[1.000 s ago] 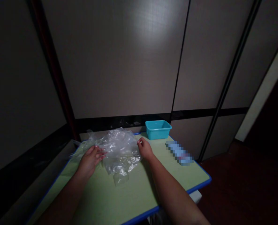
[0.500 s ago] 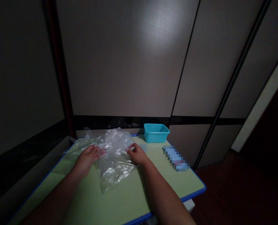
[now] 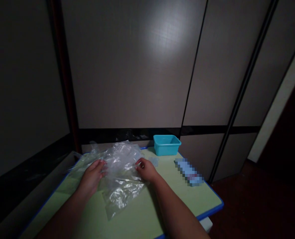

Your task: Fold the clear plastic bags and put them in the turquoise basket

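A clear plastic bag (image 3: pixel 122 169), crinkled and shiny, is stretched between my hands above the table. My left hand (image 3: pixel 93 173) closes on its left side, thumb toward the fingers. At the bag's right side, my right hand (image 3: pixel 145 169) pinches the film between thumb and curled fingers. The lower part of the bag hangs toward me over the green tabletop. More clear plastic (image 3: pixel 91 156) lies behind and to the left of my left hand.
A turquoise plastic basin (image 3: pixel 166 146) stands at the table's back right. A blurred pale-blue flat item (image 3: pixel 189 172) lies near the right edge. A small clear piece (image 3: pixel 153 161) is beyond my right hand. The green table (image 3: pixel 184 199) has a blue rim; wardrobe panels (image 3: pixel 132 73) rise behind it.
The whole view has shifted slightly, so the table sits a little lower. Both hands stay on the bag, whose lower corner hangs slightly farther toward me.
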`<state>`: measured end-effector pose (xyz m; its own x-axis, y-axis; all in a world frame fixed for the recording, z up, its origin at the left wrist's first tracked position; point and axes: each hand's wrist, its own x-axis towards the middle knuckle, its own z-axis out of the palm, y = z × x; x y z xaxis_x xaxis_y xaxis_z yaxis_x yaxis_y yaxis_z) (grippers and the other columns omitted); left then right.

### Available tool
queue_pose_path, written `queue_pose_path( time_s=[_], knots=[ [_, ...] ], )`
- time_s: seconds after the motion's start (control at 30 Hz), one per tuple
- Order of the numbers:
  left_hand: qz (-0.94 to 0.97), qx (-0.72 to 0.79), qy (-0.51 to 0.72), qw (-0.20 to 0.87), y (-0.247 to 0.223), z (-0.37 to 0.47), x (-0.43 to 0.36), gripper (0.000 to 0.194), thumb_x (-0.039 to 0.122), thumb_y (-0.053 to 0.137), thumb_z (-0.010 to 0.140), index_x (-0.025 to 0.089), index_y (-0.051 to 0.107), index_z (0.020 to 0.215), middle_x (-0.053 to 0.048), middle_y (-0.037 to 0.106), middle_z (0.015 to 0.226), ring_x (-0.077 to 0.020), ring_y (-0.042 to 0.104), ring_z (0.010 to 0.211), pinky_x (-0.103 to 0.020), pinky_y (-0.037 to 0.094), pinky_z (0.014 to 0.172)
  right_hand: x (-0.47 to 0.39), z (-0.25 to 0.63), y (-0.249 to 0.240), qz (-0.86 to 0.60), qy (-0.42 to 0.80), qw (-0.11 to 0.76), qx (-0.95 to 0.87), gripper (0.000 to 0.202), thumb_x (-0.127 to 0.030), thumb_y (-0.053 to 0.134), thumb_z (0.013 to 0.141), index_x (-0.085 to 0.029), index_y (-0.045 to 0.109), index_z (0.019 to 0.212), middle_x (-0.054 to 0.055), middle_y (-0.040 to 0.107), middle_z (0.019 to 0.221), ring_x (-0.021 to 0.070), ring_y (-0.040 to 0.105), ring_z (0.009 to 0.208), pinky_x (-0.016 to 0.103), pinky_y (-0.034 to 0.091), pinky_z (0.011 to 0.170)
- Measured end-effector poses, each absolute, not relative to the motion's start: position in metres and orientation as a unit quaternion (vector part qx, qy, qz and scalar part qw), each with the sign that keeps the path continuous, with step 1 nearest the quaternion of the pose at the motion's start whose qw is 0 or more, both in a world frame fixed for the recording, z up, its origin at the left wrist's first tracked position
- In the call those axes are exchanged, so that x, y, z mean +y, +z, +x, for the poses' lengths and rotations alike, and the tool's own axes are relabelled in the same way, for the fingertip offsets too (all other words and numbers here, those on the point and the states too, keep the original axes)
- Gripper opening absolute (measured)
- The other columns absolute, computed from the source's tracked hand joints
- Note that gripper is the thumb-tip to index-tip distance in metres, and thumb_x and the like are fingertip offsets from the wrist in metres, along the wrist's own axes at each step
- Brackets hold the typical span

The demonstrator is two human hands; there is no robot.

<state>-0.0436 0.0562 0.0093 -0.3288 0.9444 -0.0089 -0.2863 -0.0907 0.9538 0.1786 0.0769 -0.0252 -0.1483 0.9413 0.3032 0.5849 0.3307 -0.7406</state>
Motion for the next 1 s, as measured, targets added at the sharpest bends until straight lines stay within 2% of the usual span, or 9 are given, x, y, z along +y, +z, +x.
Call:
queue_pose_path(
  time_s=[0.13, 0.3, 0.37, 0.47, 0.63, 0.77, 0.87, 1.0],
  knots=[
    [0.376, 0.479, 0.646, 0.46, 0.007, -0.049, 0.058, 0.017, 0.029, 0.067, 0.066, 0.017, 0.057, 0.072, 0.002, 0.058, 0.075, -0.0106, 0.057, 0.062, -0.019, 0.048, 0.054, 0.077, 0.18, -0.024, -0.545, 0.212, 0.384, -0.715, 0.019, -0.014, 0.056, 0.073, -0.019, 0.061, 0.091, -0.003, 0.056, 0.066, 0.0101, 0.049, 0.059, 0.019, 0.032, 0.055],
    [0.45, 0.49, 0.599, 0.445, 0.0, -0.045, 0.058, 0.033, 0.048, 0.066, 0.062, 0.018, 0.06, 0.073, -0.003, 0.062, 0.084, -0.0185, 0.06, 0.074, -0.025, 0.05, 0.056, 0.076, 0.181, -0.02, -0.56, 0.164, 0.405, -0.704, 0.027, -0.012, 0.052, 0.074, -0.022, 0.06, 0.098, -0.001, 0.059, 0.071, 0.0125, 0.052, 0.066, 0.021, 0.033, 0.06],
    [0.485, 0.499, 0.568, 0.44, -0.003, -0.039, 0.058, 0.038, 0.052, 0.069, 0.055, 0.017, 0.06, 0.066, -0.004, 0.062, 0.077, -0.0199, 0.06, 0.068, -0.026, 0.049, 0.052, 0.076, 0.181, -0.02, -0.553, 0.16, 0.423, -0.7, 0.029, -0.013, 0.05, 0.076, -0.023, 0.058, 0.102, -0.001, 0.059, 0.072, 0.0123, 0.053, 0.065, 0.021, 0.034, 0.06],
    [0.531, 0.498, 0.539, 0.423, -0.007, -0.033, 0.06, 0.041, 0.051, 0.073, 0.048, 0.018, 0.059, 0.068, -0.001, 0.06, 0.07, -0.0175, 0.057, 0.058, -0.027, 0.048, 0.052, 0.077, 0.182, -0.02, -0.523, 0.16, 0.46, -0.7, 0.031, -0.013, 0.046, 0.079, -0.023, 0.056, 0.106, -0.001, 0.06, 0.074, 0.0121, 0.054, 0.063, 0.02, 0.036, 0.059],
    [0.549, 0.517, 0.525, 0.394, -0.012, -0.032, 0.062, 0.049, 0.046, 0.074, 0.044, 0.02, 0.054, 0.081, 0.0, 0.059, 0.078, -0.0116, 0.051, 0.046, -0.024, 0.043, 0.042, 0.077, 0.184, -0.019, -0.525, 0.142, 0.511, -0.665, 0.028, -0.015, 0.041, 0.081, -0.022, 0.055, 0.104, -0.001, 0.058, 0.069, 0.0133, 0.055, 0.063, 0.021, 0.038, 0.059],
    [0.569, 0.515, 0.493, 0.41, -0.011, -0.033, 0.059, 0.052, 0.045, 0.071, 0.048, 0.017, 0.055, 0.089, 0.004, 0.055, 0.06, -0.0084, 0.041, 0.036, -0.021, 0.031, 0.036, 0.077, 0.188, -0.014, -0.543, 0.141, 0.527, -0.638, 0.026, -0.016, 0.04, 0.081, -0.021, 0.053, 0.103, -0.001, 0.058, 0.07, 0.0139, 0.056, 0.066, 0.022, 0.039, 0.061],
    [0.591, 0.506, 0.463, 0.425, -0.006, -0.033, 0.055, 0.045, 0.044, 0.071, 0.05, 0.016, 0.06, 0.083, 0.005, 0.052, 0.051, -0.0088, 0.038, 0.036, -0.02, 0.024, 0.037, 0.077, 0.189, -0.012, -0.552, 0.139, 0.519, -0.638, 0.027, -0.015, 0.04, 0.08, -0.021, 0.053, 0.104, 0.0, 0.058, 0.072, 0.0141, 0.056, 0.067, 0.022, 0.039, 0.062],
    [0.61, 0.497, 0.441, 0.431, -0.001, -0.033, 0.051, 0.033, 0.045, 0.069, 0.054, 0.016, 0.06, 0.066, 0.003, 0.052, 0.049, -0.0097, 0.039, 0.038, -0.02, 0.024, 0.04, 0.076, 0.189, -0.012, -0.557, 0.139, 0.506, -0.643, 0.028, -0.016, 0.04, 0.081, -0.021, 0.052, 0.106, 0.0, 0.058, 0.073, 0.0143, 0.055, 0.068, 0.022, 0.039, 0.063]
  ],
)
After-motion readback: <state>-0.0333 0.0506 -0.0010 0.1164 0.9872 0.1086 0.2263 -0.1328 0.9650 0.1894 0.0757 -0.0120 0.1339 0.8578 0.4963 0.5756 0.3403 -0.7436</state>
